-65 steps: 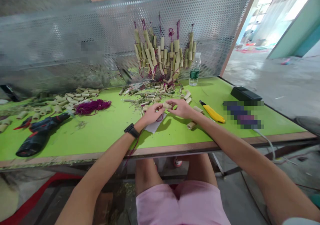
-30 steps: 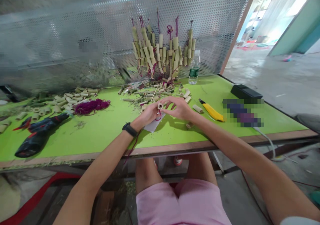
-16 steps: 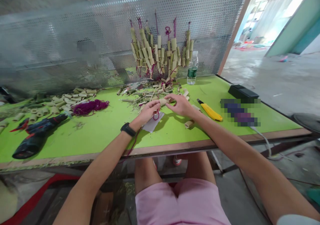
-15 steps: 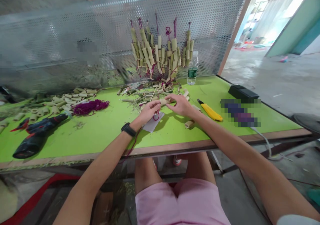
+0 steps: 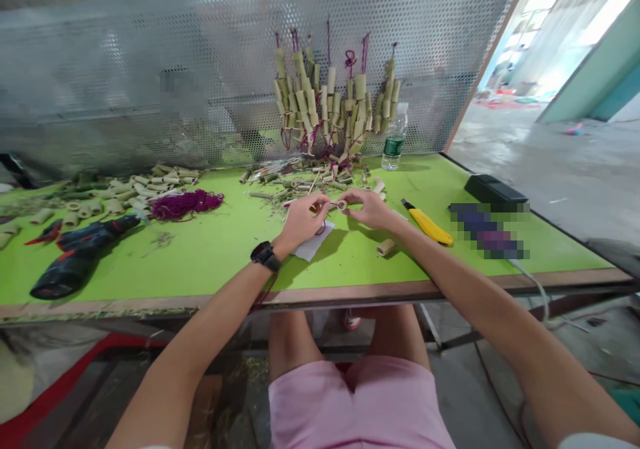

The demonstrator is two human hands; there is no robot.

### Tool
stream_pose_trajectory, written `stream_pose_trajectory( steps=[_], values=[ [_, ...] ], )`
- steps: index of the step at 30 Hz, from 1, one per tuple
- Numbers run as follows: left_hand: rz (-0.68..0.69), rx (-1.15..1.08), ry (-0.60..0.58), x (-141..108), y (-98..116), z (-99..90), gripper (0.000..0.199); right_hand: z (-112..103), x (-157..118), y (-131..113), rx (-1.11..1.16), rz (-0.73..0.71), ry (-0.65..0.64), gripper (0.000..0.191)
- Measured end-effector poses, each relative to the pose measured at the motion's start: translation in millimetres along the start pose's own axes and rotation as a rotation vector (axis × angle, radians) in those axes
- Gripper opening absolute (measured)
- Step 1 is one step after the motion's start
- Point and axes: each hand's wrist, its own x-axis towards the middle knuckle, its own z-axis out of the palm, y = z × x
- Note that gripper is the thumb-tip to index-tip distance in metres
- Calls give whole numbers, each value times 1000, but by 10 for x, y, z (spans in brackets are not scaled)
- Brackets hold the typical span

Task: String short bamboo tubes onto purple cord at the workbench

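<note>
Between the fingertips of my right hand [image 5: 369, 210] is a short bamboo tube [image 5: 342, 204], its open end turned toward my left hand [image 5: 304, 221]. My left fingers pinch a thin purple cord [image 5: 321, 228] close to that opening. Whether the cord's tip is inside the tube is too small to tell. A loop of the cord hangs below my left hand, over a piece of white paper [image 5: 313, 246]. Another cut bamboo tube [image 5: 386, 247] lies under my right wrist. Right of it rests a yellow utility knife [image 5: 430, 227].
Bamboo strands [image 5: 305, 102] hang on the perforated metal panel [image 5: 215, 56]. Behind my hands lie bamboo scraps [image 5: 300, 182]. A purple cord bundle [image 5: 185, 204] and a cordless drill [image 5: 83, 256] are left; a water bottle [image 5: 394, 139] and a black box [image 5: 495, 192] right.
The bamboo tube has turned from lying sideways to showing its open end. My left hand has shifted from the tube to pinching the cord beside it. The view has swung slightly.
</note>
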Motion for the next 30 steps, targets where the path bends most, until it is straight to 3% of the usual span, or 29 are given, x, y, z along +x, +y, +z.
stream_pose_trajectory(
  steps=[4, 10, 30],
  values=[
    [65, 38, 16, -8, 23, 8, 17, -3, -8, -13, 53, 27, -10, 23],
    [-10, -72, 16, -18, 87, -24, 15, 2, -6, 8, 86, 7, -4, 23],
    [50, -142, -123, -10, 145, 11, 16, 2, 7, -63, -21, -101, -8, 24]
  ],
)
